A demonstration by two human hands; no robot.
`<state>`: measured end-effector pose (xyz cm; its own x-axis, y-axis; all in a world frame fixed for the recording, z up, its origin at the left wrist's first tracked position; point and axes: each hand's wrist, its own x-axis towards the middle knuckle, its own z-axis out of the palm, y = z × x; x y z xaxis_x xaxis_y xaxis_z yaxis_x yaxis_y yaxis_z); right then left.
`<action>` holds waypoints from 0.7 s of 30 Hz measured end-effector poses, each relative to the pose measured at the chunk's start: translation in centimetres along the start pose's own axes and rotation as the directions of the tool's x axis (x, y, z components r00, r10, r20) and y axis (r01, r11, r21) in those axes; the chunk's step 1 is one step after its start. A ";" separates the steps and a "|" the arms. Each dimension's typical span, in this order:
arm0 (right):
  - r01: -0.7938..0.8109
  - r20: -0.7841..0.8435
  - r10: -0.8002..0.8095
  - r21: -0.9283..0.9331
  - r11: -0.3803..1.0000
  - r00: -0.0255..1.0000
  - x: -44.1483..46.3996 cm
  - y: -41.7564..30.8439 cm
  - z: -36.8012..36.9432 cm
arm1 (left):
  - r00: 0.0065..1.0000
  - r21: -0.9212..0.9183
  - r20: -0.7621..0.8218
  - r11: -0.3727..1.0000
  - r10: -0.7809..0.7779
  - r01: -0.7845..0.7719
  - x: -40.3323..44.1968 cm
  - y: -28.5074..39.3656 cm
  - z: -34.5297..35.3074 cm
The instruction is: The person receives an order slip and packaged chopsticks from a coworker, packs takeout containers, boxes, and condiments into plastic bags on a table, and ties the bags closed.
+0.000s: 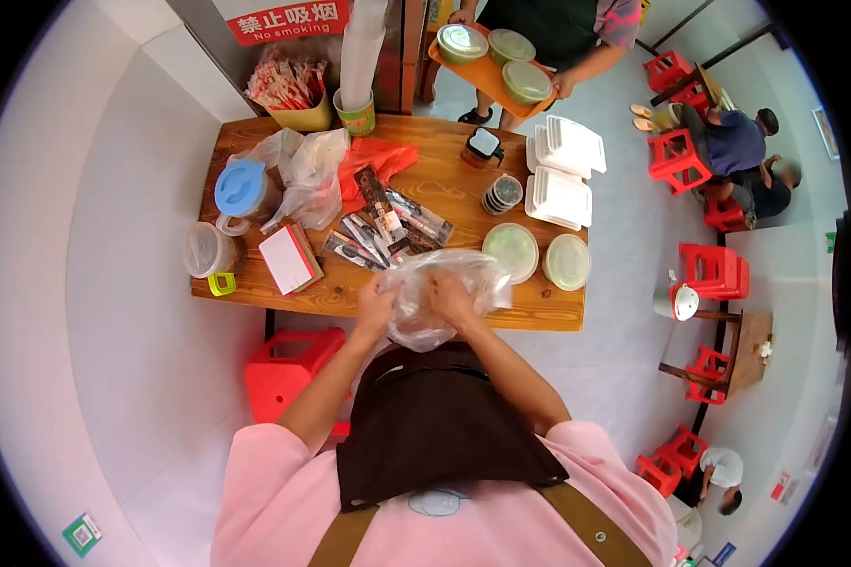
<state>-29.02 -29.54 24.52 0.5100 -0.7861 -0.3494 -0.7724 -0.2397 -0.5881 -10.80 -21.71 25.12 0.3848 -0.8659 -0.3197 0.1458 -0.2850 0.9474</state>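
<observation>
A clear plastic bag hangs at the front edge of the wooden table. My left hand is closed on the bag's left side. Inside or behind the film is my right hand, its fingers blurred by the plastic, so their grip cannot be made out. Just right of the bag stand two lidded round bowls, one partly beside the film and the other farther right. Several printed packets lie beyond my hands.
White lidded boxes and stacked small cups stand at the right. A blue-lidded jug and notepad are left. Across the table a person holds an orange tray with bowls. A red stool stands below left.
</observation>
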 end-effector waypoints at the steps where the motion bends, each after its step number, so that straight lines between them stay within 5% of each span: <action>1: -0.031 0.085 0.039 -0.099 0.995 0.996 0.5 1.0 0.9 | 0.998 0.043 -0.051 0.998 0.047 -0.044 0.5 -1.1 -1.4; 4: -0.149 0.251 0.149 -0.020 0.989 0.957 -3.0 -0.1 -2.1 | 0.991 0.046 0.034 0.991 -0.128 0.127 0.3 2.6 -4.6; 5: -0.153 0.242 0.164 -0.064 0.986 0.956 -3.6 0.5 -1.9 | 0.975 0.018 0.218 0.999 -0.044 0.041 -0.6 4.5 -4.7; 7: -0.165 0.218 0.196 -0.153 0.974 0.956 -4.4 2.2 -0.8 | 0.866 -0.053 0.495 0.992 -0.072 0.112 -1.5 9.3 -4.7; 9: -0.143 0.135 0.158 -0.117 0.983 0.978 -5.4 3.4 -0.9 | 0.851 0.020 0.513 0.993 -0.111 0.118 -0.1 10.4 -3.9; 12: -0.110 0.104 0.124 -0.132 0.985 0.987 -5.8 5.9 0.1 | 0.980 0.326 0.140 0.941 -0.139 0.087 5.8 7.3 -0.8; 14: -0.117 0.150 0.138 -0.143 0.983 0.979 -5.9 6.7 0.0 | 0.947 0.629 0.286 0.718 0.143 -0.298 9.7 4.5 3.8; 16: -0.116 0.123 0.124 -0.070 0.991 0.985 -6.0 9.3 2.5 | 0.786 0.721 0.509 0.324 0.352 -0.612 12.1 2.5 8.3; 21: -0.137 0.120 0.128 0.068 0.988 0.985 -6.6 10.0 2.4 | 0.713 0.719 0.679 0.035 0.178 -0.694 13.4 -2.5 8.3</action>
<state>-39.20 -25.36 19.15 0.4485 -0.7363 -0.5066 -0.8074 -0.0906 -0.5830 -13.61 -36.00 18.67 -0.3183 -0.9468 -0.0482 -0.9176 0.2949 0.2666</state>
